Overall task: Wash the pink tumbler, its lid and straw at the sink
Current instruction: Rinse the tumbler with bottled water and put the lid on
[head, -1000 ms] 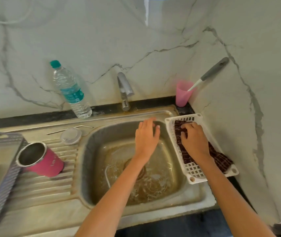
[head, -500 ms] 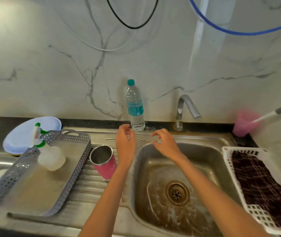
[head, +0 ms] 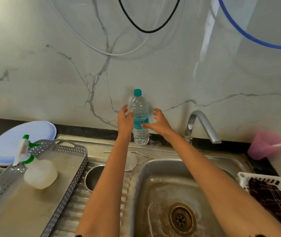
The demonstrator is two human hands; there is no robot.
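Since half a second ago both hands have risen from the sink's rim to the water bottle (head: 140, 117) at the wall. At far left a pale plate (head: 8, 141) leans behind a grey tray (head: 64, 194) that holds a spray bottle (head: 37, 170). On the ribbed drainboard the tumbler (head: 93, 177) shows only its steel rim, the left forearm covering its body; the clear lid (head: 133, 161) lies just behind it, and the thin straw (head: 141, 154) rests along the back ledge. The left hand (head: 124, 120) is spread wide, thumb touching the bottle's side. The right hand (head: 160, 123) is also wide, fingers curled near the label, not closed. Neither holds anything yet. Further right come the tap (head: 203, 124), the wet sink (head: 221, 161), a pink cup (head: 262, 146) and a white basket (head: 242, 177) with a dark cloth (head: 273, 199). Probably the bottle is being fetched for water. To do it well, close both palms around the label band, lift straight up, and keep the forearm clear of the tumbler
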